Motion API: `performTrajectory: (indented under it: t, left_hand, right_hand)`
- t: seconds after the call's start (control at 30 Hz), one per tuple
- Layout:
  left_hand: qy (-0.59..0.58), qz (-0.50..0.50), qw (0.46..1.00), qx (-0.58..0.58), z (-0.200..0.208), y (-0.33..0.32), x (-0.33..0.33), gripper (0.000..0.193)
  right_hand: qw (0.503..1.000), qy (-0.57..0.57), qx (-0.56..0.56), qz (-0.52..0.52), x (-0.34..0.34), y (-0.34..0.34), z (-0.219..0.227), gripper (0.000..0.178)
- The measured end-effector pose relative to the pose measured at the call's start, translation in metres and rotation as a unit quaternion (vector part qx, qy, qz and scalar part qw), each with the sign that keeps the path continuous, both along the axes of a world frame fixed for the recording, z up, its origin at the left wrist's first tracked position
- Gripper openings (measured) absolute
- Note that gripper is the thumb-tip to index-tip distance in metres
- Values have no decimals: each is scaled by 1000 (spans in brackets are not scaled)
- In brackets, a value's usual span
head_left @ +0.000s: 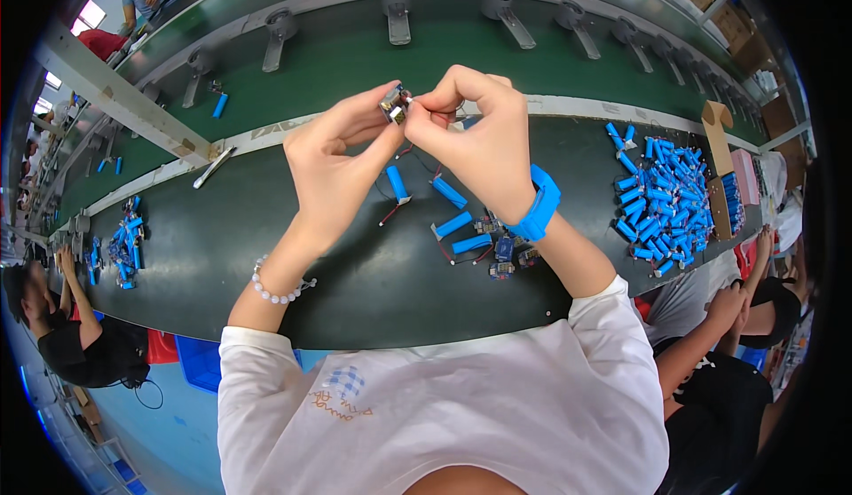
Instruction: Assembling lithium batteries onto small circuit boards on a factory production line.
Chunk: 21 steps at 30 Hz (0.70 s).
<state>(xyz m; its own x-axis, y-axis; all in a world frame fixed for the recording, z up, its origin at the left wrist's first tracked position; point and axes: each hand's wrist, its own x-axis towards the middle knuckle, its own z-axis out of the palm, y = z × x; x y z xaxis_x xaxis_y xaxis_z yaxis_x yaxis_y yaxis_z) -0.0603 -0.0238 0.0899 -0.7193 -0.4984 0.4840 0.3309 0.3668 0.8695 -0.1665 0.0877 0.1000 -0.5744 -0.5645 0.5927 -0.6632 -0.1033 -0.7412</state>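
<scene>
My left hand (pixel 333 166) is closed on the edges of a small circuit board (pixel 391 104) held up over the bench. At the board's right edge, my right hand (pixel 484 135) pinches a small wire connector (pixel 408 97), mostly covered by the fingertips. Thin wires hang below the hands. On the bench beneath lie a blue cylindrical battery (pixel 398 184) with leads and a second blue battery (pixel 449 193). Two more, including a lower blue battery (pixel 471 244), lie beside several loose circuit boards (pixel 504 248) close to my right forearm.
A large heap of blue batteries (pixel 666 198) is at the right, beside a cardboard box (pixel 719 206). A smaller battery pile (pixel 126 245) is at the left. Beyond a white rail, a green conveyor (pixel 355 60) carries grey handled housings (pixel 397 15). People sit at both sides.
</scene>
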Motion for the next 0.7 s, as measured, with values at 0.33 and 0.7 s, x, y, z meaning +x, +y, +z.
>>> performTrajectory:
  t: [0.33,0.7]
  left_hand:
    - [2,-39,994,-105,6,-14,-1,24]
    - [6,-109,991,-83,6,-30,2,21]
  right_hand:
    - [992,121,23,-38,2,8,8,10]
    - [996,63,38,46,1,9,6,6]
